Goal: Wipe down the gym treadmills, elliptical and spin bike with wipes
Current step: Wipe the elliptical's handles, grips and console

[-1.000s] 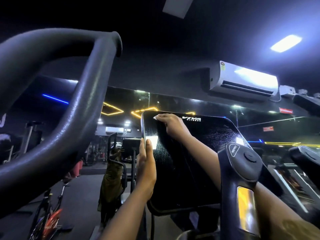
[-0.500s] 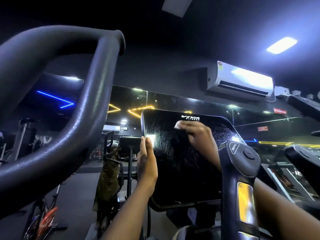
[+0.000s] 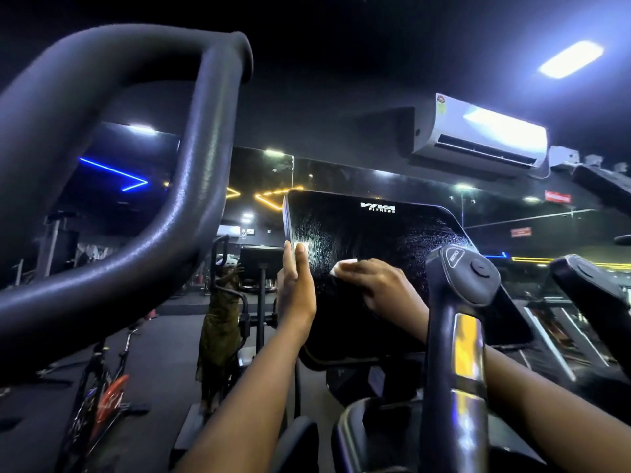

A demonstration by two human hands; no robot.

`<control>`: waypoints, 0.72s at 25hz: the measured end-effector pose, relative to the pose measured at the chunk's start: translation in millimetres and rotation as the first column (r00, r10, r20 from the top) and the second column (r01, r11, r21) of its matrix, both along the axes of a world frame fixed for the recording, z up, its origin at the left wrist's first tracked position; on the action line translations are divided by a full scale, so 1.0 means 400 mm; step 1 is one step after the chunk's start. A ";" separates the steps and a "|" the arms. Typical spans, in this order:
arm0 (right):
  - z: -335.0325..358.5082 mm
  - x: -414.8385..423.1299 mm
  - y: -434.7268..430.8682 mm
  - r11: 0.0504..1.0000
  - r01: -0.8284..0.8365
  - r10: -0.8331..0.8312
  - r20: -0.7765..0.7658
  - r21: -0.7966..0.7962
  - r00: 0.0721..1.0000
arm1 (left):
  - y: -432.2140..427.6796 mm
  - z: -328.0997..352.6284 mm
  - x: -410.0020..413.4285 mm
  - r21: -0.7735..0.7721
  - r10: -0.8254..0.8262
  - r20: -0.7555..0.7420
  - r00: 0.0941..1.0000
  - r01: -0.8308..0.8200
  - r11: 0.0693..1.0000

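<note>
1. A thick black handlebar (image 3: 102, 165) is looping across the left of the view, close to the camera.
2. The machine's black console (image 3: 368, 233), marked VIVA FITNESS, is standing at the centre, with damp streaks showing across the upper half of its glossy face.
3. A grip post (image 3: 457, 336) with a round button is rising at the right, covering the console's right edge and part of the right forearm.
4. The left hand (image 3: 297, 295) is clasping the console's left edge, thumb on the face and fingers behind.
5. The right hand (image 3: 379, 288) is curling its fingers over a white wipe (image 3: 343, 266), pressing it to the console's middle.
6. The wipe is peeking out beyond the fingertips, lying flat against the glass.
</note>
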State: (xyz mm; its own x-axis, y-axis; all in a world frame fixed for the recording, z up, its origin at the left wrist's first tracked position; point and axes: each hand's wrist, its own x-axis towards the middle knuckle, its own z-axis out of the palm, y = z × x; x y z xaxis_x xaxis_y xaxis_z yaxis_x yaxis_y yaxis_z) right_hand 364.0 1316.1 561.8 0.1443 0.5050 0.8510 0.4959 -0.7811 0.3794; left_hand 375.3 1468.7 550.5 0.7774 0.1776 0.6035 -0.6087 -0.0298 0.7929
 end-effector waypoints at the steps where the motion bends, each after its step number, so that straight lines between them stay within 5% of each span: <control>1: -0.031 -0.033 -0.003 0.996 -0.023 0.020 -0.032 -0.086 0.999 | 0.001 -0.002 -0.001 0.007 0.007 0.002 1.000 -0.007 1.000; 4: -0.107 -0.095 -0.051 0.975 -0.071 0.027 -0.204 -0.212 0.979 | -0.002 -0.033 -0.015 0.092 0.057 -0.014 0.998 -0.056 0.994; 6: -0.094 -0.163 -0.055 0.986 -0.143 0.104 -0.349 -0.088 0.931 | -0.007 -0.061 -0.029 0.142 0.088 -0.017 0.996 -0.085 0.986; 8: -0.057 -0.229 -0.033 0.974 -0.121 0.181 -0.343 0.190 0.922 | -0.012 -0.088 -0.040 0.156 0.118 0.003 0.993 -0.116 0.981; 10: -0.020 -0.290 -0.008 0.779 0.034 0.344 -0.472 0.626 0.812 | -0.014 -0.108 -0.047 0.147 0.126 0.028 0.992 -0.129 0.981; 11: -0.014 -0.292 -0.006 0.714 0.137 0.348 -0.517 0.687 0.782 | -0.011 -0.114 -0.049 0.143 0.117 0.045 0.992 -0.123 0.982; 13: -0.049 -0.145 -0.085 0.832 0.234 0.122 -0.578 0.503 0.807 | -0.007 -0.119 -0.048 0.132 0.084 0.073 0.994 -0.093 0.987; 14: -0.075 -0.130 -0.095 0.869 0.167 0.139 -0.554 0.466 0.821 | -0.008 -0.122 -0.050 0.127 0.072 0.077 0.994 -0.082 0.989; 17: -0.144 -0.033 -0.102 0.972 0.098 -0.039 -0.260 0.215 0.965 | -0.008 -0.126 -0.062 0.099 0.064 0.090 0.994 -0.073 0.992; 18: -0.168 -0.025 -0.106 0.989 0.082 -0.045 -0.267 0.127 0.963 | -0.009 -0.125 -0.067 0.080 0.046 0.093 0.995 -0.053 0.995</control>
